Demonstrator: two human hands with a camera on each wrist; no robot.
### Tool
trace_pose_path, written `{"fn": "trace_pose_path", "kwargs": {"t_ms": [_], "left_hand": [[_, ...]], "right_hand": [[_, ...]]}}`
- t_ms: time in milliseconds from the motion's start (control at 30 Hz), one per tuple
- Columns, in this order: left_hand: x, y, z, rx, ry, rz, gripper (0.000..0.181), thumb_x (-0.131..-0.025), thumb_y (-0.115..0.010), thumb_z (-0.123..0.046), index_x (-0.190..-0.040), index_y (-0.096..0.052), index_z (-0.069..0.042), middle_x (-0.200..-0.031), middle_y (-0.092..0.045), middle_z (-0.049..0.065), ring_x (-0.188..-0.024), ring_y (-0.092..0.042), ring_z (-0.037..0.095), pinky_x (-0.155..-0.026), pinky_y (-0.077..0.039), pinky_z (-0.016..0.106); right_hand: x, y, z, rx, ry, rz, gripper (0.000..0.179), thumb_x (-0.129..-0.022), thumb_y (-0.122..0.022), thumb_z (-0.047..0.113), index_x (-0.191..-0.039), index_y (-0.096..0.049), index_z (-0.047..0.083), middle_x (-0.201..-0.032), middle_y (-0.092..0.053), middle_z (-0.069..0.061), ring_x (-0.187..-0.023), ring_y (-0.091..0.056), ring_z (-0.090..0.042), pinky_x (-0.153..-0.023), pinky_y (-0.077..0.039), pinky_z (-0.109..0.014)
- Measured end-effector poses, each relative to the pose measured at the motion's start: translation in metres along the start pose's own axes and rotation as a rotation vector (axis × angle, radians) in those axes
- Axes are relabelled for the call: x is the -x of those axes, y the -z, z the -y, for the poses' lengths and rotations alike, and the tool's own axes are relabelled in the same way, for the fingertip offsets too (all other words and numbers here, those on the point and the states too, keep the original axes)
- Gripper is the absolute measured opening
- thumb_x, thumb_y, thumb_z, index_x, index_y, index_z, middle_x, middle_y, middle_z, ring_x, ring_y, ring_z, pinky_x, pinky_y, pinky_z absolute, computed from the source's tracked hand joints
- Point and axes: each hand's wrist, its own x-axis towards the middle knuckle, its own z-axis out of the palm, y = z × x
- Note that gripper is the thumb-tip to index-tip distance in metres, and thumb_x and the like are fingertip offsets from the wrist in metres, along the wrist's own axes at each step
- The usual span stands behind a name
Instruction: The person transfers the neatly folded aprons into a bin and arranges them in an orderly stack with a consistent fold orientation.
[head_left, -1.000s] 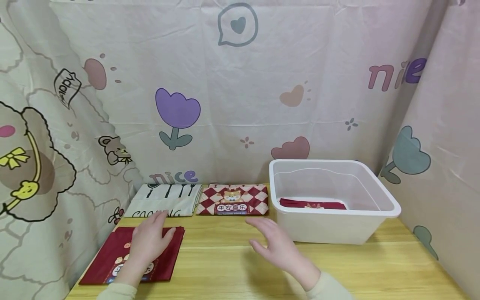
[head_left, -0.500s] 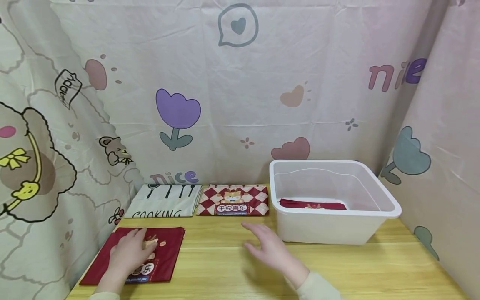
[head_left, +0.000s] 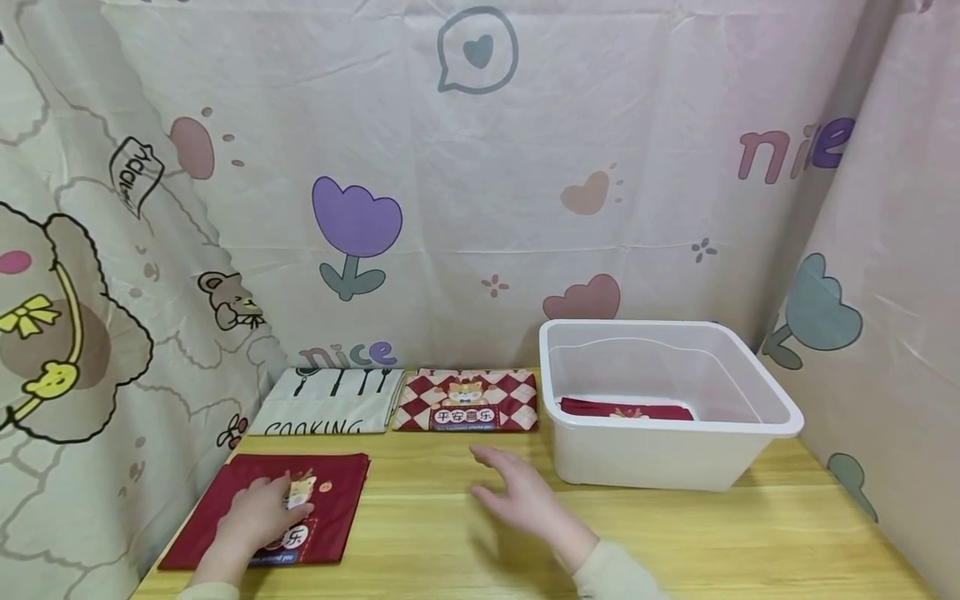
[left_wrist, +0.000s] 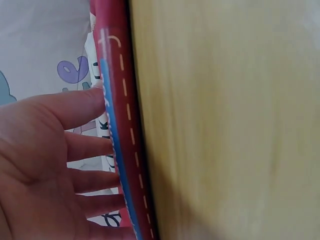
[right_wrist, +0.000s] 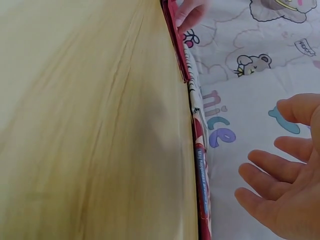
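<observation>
A dark red folded cloth point(head_left: 330, 483), printed with a cartoon animal and Chinese characters, lies flat at the table's left front. On its top rests my left hand point(head_left: 258, 512); in the left wrist view its extended, spread fingers point(left_wrist: 90, 147) touch the cloth's printed face. The hand covers part of the print. Over the table's middle hovers my right hand point(head_left: 521, 496), holding nothing, its fingers spread apart in the right wrist view. It is left of and in front of a white plastic bin point(head_left: 660, 454), inside which another red cloth point(head_left: 626, 409) shows.
Against the back curtain point(head_left: 465, 167) lie a folded white cloth point(head_left: 330, 404) reading COOKING and a folded red-and-white checked cloth point(head_left: 465, 402), side by side. The wooden tabletop point(head_left: 420, 533) runs between the hands. Patterned curtains hang on both sides too.
My left hand has moved left and down from above the red cloth to rest on it. My right hand has drifted slightly left. The cloths and bin have stayed put.
</observation>
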Motion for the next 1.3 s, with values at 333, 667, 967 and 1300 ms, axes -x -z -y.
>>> {"fn": "trace_pose_path", "kwargs": {"t_ms": [333,667,967,1300], "left_hand": [[0.004,-0.005,-0.028,-0.052,-0.053,-0.043,0.071,-0.086,-0.072,-0.048,-0.124,-0.059,0.011,-0.109,-0.055,0.034,-0.099,-0.051,0.053,-0.069,-0.046,0.073],[0.006,-0.024,-0.086,-0.065,-0.033,-0.054,0.060,-0.085,-0.074,-0.047,-0.115,-0.066,0.004,-0.099,-0.056,0.025,-0.097,-0.051,0.046,-0.070,-0.047,0.071],[0.006,-0.039,-0.130,-0.111,-0.081,-0.063,0.064,-0.081,-0.076,-0.051,-0.116,-0.067,0.002,-0.102,-0.057,0.025,-0.096,-0.051,0.043,-0.071,-0.049,0.069],[0.002,-0.050,-0.170,-0.131,-0.124,-0.043,0.068,-0.079,-0.077,-0.053,-0.117,-0.066,0.002,-0.104,-0.055,0.025,-0.096,-0.050,0.041,-0.071,-0.050,0.069]], "right_hand": [[-0.001,-0.004,-0.001,-0.039,-0.020,0.006,0.053,-0.092,-0.070,0.018,-0.138,-0.052,0.000,-0.127,-0.063,-0.014,-0.113,-0.061,-0.030,-0.098,-0.048,-0.047],[-0.001,-0.009,-0.008,-0.059,-0.065,-0.005,0.051,-0.093,-0.069,0.018,-0.136,-0.053,-0.002,-0.125,-0.064,-0.016,-0.111,-0.063,-0.031,-0.096,-0.049,-0.048],[-0.001,-0.009,-0.015,-0.110,-0.179,-0.008,0.049,-0.093,-0.068,0.017,-0.135,-0.053,-0.004,-0.122,-0.064,-0.022,-0.108,-0.064,-0.036,-0.093,-0.050,-0.052],[-0.003,-0.007,-0.023,-0.130,-0.239,-0.034,0.049,-0.091,-0.069,0.016,-0.131,-0.055,-0.008,-0.118,-0.064,-0.026,-0.103,-0.065,-0.039,-0.090,-0.051,-0.052]]}}
